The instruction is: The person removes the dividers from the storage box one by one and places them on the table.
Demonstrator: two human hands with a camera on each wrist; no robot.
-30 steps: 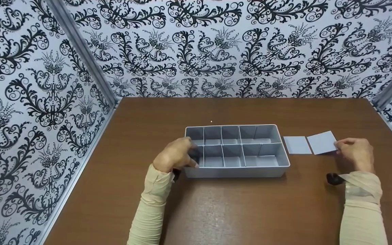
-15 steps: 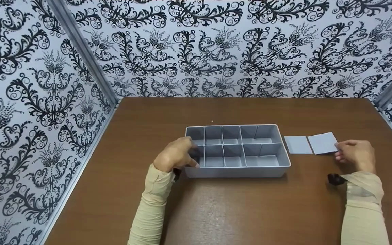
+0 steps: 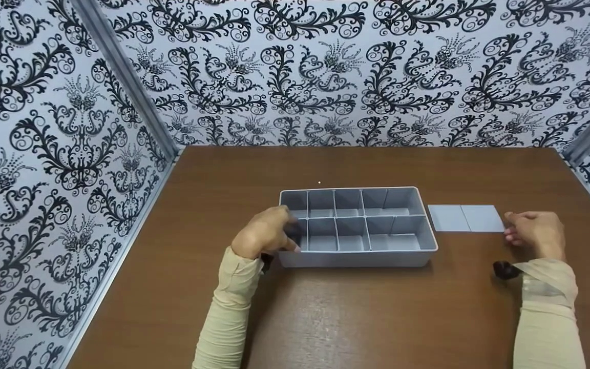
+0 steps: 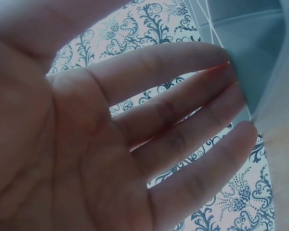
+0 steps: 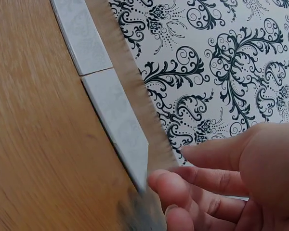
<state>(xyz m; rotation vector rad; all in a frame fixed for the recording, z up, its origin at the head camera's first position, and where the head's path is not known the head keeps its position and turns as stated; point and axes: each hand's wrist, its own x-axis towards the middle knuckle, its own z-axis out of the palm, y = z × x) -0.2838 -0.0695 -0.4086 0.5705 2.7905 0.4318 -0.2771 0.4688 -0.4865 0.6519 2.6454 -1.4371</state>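
Note:
A light grey divided tray (image 3: 356, 260) lies on the table, split into several compartments that show nothing inside. At its left end, my left hand (image 3: 263, 233) rests against it; the left wrist view has straight fingers (image 4: 183, 144) touching the tray's side (image 4: 260, 62). Right of the tray lie two flat pale square tiles, a left tile (image 3: 448, 218) and a right tile (image 3: 482, 218), edge to edge in line. My right hand (image 3: 538, 230) is beside the right tile's outer edge, fingers loosely bent. Nothing shows between its thumb and fingers in the right wrist view.
The brown wooden table (image 3: 366, 312) carries a tiny white speck (image 3: 319, 182) behind the tray. Patterned black-and-white walls (image 3: 315, 77) stand at the back and sides, with grey strips at the corners. A small black device (image 3: 506, 269) sits at the right wrist.
The right tile, earlier tilted and pinched by my right hand, has come down flat and straight against the left tile. My right fingers have let it go. The left hand and tray have stayed put.

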